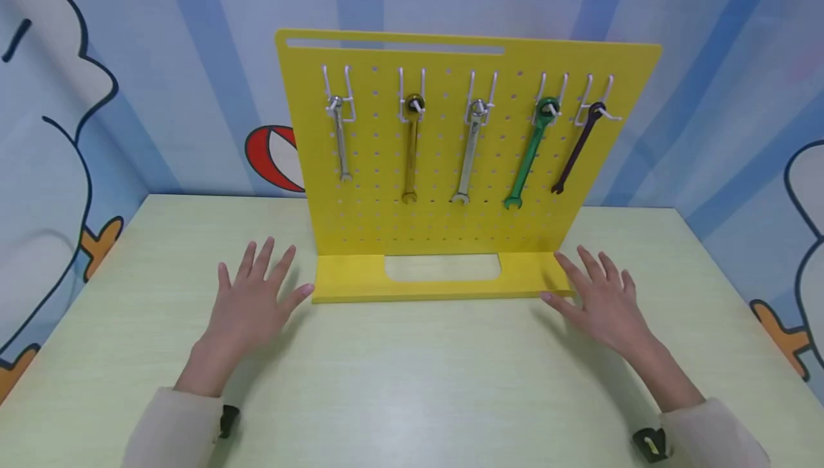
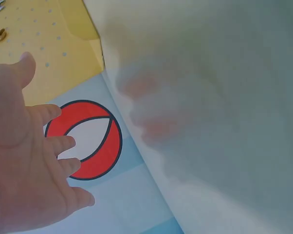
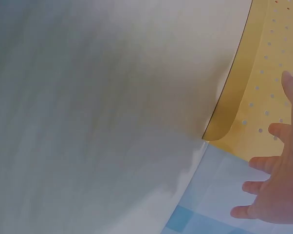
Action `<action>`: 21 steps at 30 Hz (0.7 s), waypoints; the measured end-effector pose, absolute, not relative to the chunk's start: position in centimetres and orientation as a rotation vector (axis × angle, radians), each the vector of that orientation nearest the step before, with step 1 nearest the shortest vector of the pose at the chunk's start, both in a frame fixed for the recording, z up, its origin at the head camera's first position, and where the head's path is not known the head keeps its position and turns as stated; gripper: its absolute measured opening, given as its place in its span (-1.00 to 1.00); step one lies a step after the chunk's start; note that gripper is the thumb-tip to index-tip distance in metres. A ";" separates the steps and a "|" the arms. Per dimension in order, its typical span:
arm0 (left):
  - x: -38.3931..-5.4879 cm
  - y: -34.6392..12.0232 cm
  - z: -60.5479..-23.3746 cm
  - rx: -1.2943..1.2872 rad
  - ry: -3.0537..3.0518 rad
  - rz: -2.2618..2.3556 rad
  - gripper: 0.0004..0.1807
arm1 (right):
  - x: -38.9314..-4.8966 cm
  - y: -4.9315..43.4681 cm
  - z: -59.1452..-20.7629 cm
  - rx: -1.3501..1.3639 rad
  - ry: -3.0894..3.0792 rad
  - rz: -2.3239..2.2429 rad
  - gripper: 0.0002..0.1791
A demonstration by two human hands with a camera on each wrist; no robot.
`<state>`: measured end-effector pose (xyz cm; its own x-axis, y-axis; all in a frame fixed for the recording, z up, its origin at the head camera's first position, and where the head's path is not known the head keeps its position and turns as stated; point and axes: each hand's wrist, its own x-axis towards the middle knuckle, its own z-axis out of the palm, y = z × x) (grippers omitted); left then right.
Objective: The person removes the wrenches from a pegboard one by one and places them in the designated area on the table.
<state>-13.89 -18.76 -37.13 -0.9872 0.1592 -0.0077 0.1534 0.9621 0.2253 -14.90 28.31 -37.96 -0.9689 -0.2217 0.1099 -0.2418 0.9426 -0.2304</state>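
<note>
Blue-striped backdrop (image 1: pixel 212 96) behind the desk (image 1: pixel 418 368); at its far side, five wrenches (image 1: pixel 471 153) hang on a yellow pegboard (image 1: pixel 440 149), between and beyond the left hand (image 1: pixel 251 307) and right hand (image 1: pixel 604 307), both spread wide.

A pale, faintly grained surface (image 1: pixel 412 375) spreads out, with a soft sheen toward six o'clock. Standing directly on it at twelve o'clock is a yellow pegboard stand (image 1: pixel 440 153), its flat base (image 1: pixel 350 275) resting along the top, the round-cornered cutout (image 1: pixel 443 267) showing the grain through.
</note>
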 end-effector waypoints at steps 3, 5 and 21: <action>-14.2 -19.0 -36.8 0.242 3.078 0.400 -0.15 | -15.1 28.3 -37.7 0.368 -3.016 0.401 -0.19; -14.5 -19.1 -36.6 0.249 3.071 0.444 -0.14 | -15.2 28.3 -37.5 0.370 -3.022 0.426 -0.19; -18.9 -18.3 -34.8 0.054 2.955 0.810 -0.22 | -16.2 28.9 -36.3 0.335 -3.057 0.912 -0.25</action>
<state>-18.86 -18.32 -34.80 -0.9964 0.0546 -0.0651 0.0137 0.8598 0.5104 -16.18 28.91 -36.33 -0.9760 -0.2176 -0.0037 -0.1800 0.8168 -0.5481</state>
